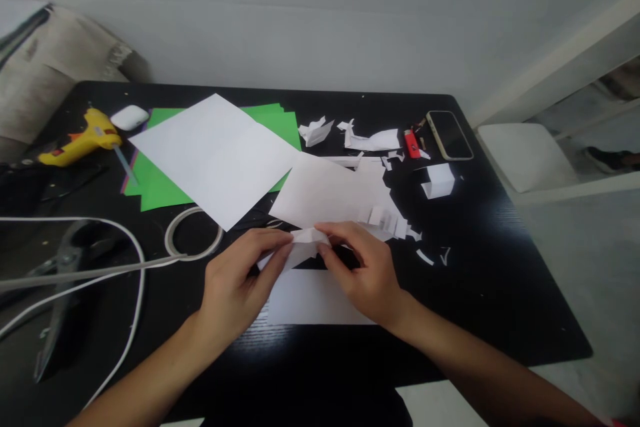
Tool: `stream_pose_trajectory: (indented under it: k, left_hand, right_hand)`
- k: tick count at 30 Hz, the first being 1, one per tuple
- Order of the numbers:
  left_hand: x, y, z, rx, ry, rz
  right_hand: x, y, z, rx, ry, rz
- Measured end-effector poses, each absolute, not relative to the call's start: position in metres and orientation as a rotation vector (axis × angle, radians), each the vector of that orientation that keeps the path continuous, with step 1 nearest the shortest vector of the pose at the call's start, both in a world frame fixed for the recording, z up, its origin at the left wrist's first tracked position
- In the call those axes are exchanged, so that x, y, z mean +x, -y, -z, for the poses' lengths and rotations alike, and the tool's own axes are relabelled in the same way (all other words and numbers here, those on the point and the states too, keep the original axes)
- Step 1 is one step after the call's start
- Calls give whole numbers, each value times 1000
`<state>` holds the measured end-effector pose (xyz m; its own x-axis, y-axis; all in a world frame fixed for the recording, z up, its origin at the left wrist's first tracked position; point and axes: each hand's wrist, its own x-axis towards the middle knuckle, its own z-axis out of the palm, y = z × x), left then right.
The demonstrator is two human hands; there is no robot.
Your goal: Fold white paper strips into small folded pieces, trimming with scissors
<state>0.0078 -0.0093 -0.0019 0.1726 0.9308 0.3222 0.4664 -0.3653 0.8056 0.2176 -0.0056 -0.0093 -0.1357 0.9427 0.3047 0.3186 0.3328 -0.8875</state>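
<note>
Between my two hands is a small folded piece of white paper (299, 253). My left hand (245, 273) pinches its left end between thumb and fingers. At the right end, my right hand (363, 267) grips it the same way. Below it a flat white sheet (313, 300) lies on the black table (480, 320). Just beyond my hands lies another white sheet (320, 190), with small folded paper pieces (383, 219) on its right part. My fingers hide part of the held paper.
A large white sheet (217, 157) covers green sheets (160, 190). A yellow glue gun (93, 137), white case (130, 117), coiled white cable (170, 233) and pliers-like tool (65, 280) lie left. Paper scraps (373, 140), a red lighter (412, 144) and phone (450, 135) lie right.
</note>
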Motion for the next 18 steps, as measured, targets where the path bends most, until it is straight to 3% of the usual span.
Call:
stream_pose_trajectory:
  k: [10,18]
  left_hand:
    - [11,13,-1,1934,-1191,-1135]
    - [10,17,1,1932,-1156,-1120]
  right_hand:
    - [219,4,8,-1085,1783,-638]
    - [220,3,10,-1068,1750,-681]
